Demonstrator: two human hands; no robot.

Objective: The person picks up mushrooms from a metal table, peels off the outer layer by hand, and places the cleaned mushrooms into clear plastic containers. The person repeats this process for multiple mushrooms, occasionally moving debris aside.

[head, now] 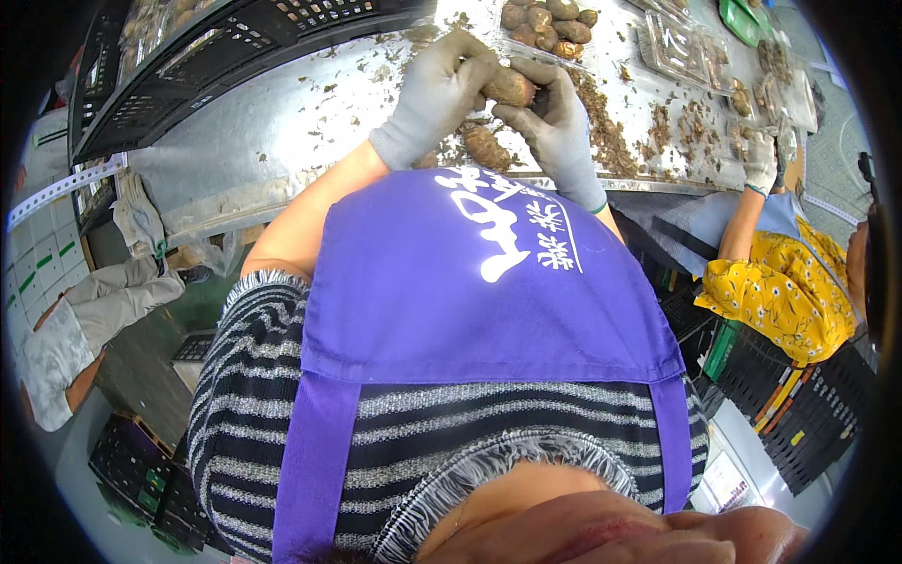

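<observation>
Both my hands wear grey work gloves with dirt on the fingers. A brown taro corm [510, 87] is held between them over the metal table [232, 166]. My left hand [451, 84] grips its left end. My right hand [553, 116] is at its right side, with the thumb below and the fingers above, curled close to it; whether they all touch it is hard to tell. Another taro corm [487, 149] lies on the table just below my hands, by the apron's top. Beyond my hands, several corms [550, 27] sit in a clear plastic tray.
Brown peelings [613, 137] are scattered over the table. Clear plastic packs [673, 53] and a green container [743, 21] are at the upper right. A black crate [232, 53] stands upper left. A co-worker [782, 282] in yellow works at the right; another person [77, 331] is at the left.
</observation>
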